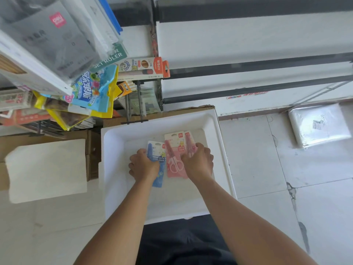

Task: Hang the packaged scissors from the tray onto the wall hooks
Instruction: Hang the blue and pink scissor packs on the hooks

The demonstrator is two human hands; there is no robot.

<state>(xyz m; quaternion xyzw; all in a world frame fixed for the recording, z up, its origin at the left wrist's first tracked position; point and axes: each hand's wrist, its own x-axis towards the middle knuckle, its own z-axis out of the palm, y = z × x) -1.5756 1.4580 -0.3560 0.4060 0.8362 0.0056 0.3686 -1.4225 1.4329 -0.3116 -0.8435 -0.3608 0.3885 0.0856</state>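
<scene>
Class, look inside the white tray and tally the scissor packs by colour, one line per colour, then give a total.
Blue packaged scissors, under the left hand: 1
Pink packaged scissors, one in full view and one partly under the right hand: 2
Total in the white plastic tray: 3

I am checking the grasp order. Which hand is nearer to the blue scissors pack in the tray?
Left. The left hand lies on the blue scissors pack, touching it. The right hand is farther, over the pink scissors packs beside it.
</scene>
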